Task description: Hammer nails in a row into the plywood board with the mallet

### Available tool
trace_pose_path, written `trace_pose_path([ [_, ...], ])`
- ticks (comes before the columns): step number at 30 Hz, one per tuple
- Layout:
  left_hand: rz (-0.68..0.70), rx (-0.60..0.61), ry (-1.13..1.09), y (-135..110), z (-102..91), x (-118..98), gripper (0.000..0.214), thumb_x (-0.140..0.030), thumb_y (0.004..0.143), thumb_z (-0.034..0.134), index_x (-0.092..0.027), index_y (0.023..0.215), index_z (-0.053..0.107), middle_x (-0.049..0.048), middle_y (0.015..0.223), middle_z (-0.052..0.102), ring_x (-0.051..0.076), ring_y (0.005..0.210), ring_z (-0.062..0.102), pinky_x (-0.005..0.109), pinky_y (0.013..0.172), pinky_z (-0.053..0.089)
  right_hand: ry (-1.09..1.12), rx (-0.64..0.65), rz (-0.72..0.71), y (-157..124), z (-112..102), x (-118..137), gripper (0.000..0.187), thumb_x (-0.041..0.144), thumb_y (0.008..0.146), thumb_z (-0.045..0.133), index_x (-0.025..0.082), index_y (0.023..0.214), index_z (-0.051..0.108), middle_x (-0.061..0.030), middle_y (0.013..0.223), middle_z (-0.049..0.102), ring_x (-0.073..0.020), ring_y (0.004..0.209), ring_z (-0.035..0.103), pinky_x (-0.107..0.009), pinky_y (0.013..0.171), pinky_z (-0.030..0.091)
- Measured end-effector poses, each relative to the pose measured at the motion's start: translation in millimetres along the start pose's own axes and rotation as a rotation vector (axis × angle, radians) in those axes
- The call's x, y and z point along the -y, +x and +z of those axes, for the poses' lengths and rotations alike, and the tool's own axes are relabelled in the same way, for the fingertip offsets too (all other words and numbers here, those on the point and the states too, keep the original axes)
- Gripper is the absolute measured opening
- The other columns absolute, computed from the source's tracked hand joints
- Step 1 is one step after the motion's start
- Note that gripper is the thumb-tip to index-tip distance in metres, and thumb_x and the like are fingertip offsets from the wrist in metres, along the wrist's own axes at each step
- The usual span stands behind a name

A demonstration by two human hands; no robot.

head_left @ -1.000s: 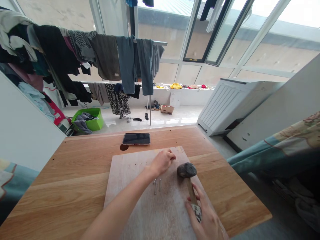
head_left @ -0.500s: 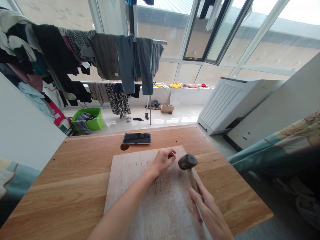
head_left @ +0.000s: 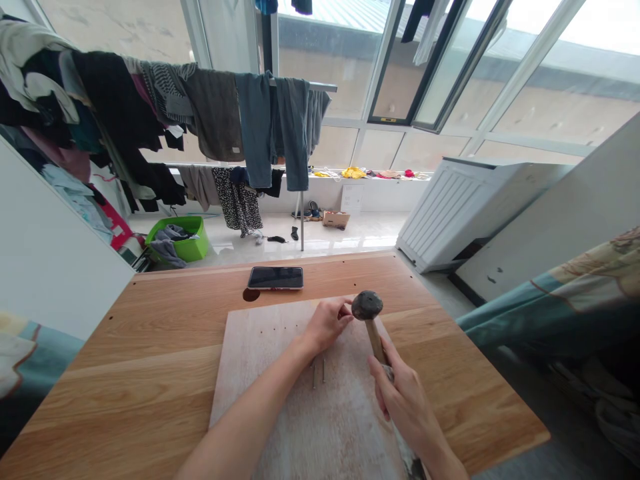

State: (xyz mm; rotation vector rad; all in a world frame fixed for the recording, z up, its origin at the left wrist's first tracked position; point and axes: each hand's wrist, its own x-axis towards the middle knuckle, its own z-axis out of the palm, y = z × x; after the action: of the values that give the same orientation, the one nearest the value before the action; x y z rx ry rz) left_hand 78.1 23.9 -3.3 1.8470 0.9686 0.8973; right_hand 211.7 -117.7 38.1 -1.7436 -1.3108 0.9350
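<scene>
A pale wooden board (head_left: 280,427) lies on the wooden table (head_left: 150,347). My left hand (head_left: 327,325) rests on the board's far part, fingers pinched on a small thing that looks like a nail, too small to be sure. My right hand (head_left: 403,393) grips the wooden handle of a hammer (head_left: 367,310). Its dark head is lifted and hangs just right of my left fingertips. Two loose nails (head_left: 319,372) lie on the board behind my left wrist. A row of small holes or nail heads marks the board's far left.
A dark phone (head_left: 275,277) lies at the table's far edge beside a round hole (head_left: 250,295). Beyond are a clothes rack with hanging garments (head_left: 260,127), a green basket (head_left: 181,240), a white cabinet (head_left: 465,200) and a patterned cloth (head_left: 565,293) at right.
My right hand has lifted the hammer off the board and swung its head up and left, close to my left fingers. My left hand has stayed in place.
</scene>
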Motion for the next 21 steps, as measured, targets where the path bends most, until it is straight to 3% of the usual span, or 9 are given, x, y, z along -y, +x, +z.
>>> trace_pose_path([
  [3,-0.003,0.034,0.011,1.2,-4.6,-2.4,0.036,-0.008,0.08,0.066,-0.016,0.115,0.069,0.0008,0.083,0.073,0.014,0.073,0.067,0.024,0.072,0.053,0.022,0.078,0.026,-2.8,-1.4,-1.4,0.068,0.052,0.095,0.049,0.011,0.148,0.047,0.0097,0.041,0.045,-0.0159,0.032,0.048,-0.026,0.037,0.038],
  [6,0.021,0.098,0.102,-2.8,-23.8,-11.1,0.038,-0.015,0.077,0.069,-0.016,0.115,0.067,0.0039,0.096,0.069,0.015,0.076,0.065,0.026,0.072,0.054,0.071,0.061,0.033,-7.6,-4.8,-5.7,0.071,0.054,0.095,0.05,0.011,0.152,0.041,0.0103,0.041,0.044,-0.0153,0.033,0.045,-0.025,0.037,0.037],
  [9,0.051,0.236,0.386,-15.9,-53.1,-25.8,0.02,-0.019,0.078,0.064,-0.017,0.097,0.068,0.0058,0.1,0.063,0.018,0.082,0.063,0.029,0.077,0.052,0.087,0.025,0.064,-13.2,-8.7,-14.0,0.075,0.056,0.094,0.052,0.011,0.153,0.04,0.0113,0.041,0.041,-0.0146,0.033,0.043,-0.024,0.036,0.037],
  [13,0.015,0.401,0.691,-38.4,-79.9,-43.1,0.007,-0.013,0.072,0.062,-0.018,0.076,0.062,0.0073,0.094,0.061,0.022,0.079,0.062,0.03,0.066,0.048,0.047,0.02,0.1,-18.9,-12.7,-27.5,0.074,0.058,0.094,0.05,0.012,0.153,0.041,0.0111,0.042,0.042,-0.0151,0.035,0.044,-0.024,0.038,0.038],
  [16,0.002,0.403,0.8,-48.4,-83.2,-46.7,0.014,-0.006,0.07,0.059,-0.019,0.073,0.058,0.0085,0.094,0.061,0.022,0.078,0.062,0.029,0.064,0.046,0.031,0.034,0.093,-21.4,-13.3,-33.4,0.074,0.057,0.095,0.048,0.013,0.154,0.039,0.0109,0.043,0.042,-0.0155,0.037,0.044,-0.026,0.041,0.039],
  [21,-0.053,0.312,0.781,-50.3,-80.4,-40.0,0.02,-0.004,0.072,0.06,-0.018,0.085,0.06,0.0082,0.09,0.066,0.025,0.079,0.065,0.03,0.066,0.046,0.0,0.051,0.112,-24.6,-12.0,-30.5,0.078,0.059,0.093,0.048,0.01,0.153,0.04,0.0104,0.042,0.042,-0.0162,0.037,0.044,-0.027,0.041,0.04],
])
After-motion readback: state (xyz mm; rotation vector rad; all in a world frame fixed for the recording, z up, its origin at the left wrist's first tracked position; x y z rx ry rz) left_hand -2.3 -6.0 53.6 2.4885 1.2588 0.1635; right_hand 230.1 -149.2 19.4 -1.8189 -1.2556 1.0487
